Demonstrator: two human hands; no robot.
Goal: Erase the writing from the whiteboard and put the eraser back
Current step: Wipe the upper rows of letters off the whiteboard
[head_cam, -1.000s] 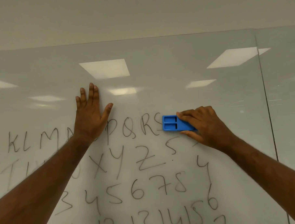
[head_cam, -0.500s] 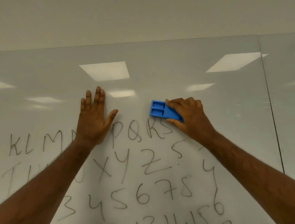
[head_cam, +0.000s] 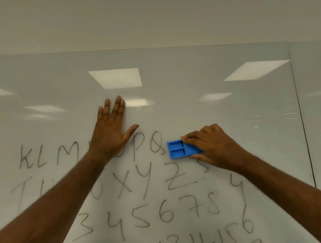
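Erasing step: right hand (head_cam: pixel 215 146) grips the blue eraser (head_cam: pixel 182 149) against the whiteboard (head_cam: pixel 173 106), left hand (head_cam: pixel 110 132) spread flat beside; next, sweep leftward over the handwritten letters (head_cam: pixel 149 178).

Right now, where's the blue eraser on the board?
In the head view, the blue eraser lies flat on the whiteboard, right of centre, gripped by the right hand, just right of the written Q.

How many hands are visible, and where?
2. The left hand lies flat on the whiteboard; the right hand holds the blue eraser right of the Q.
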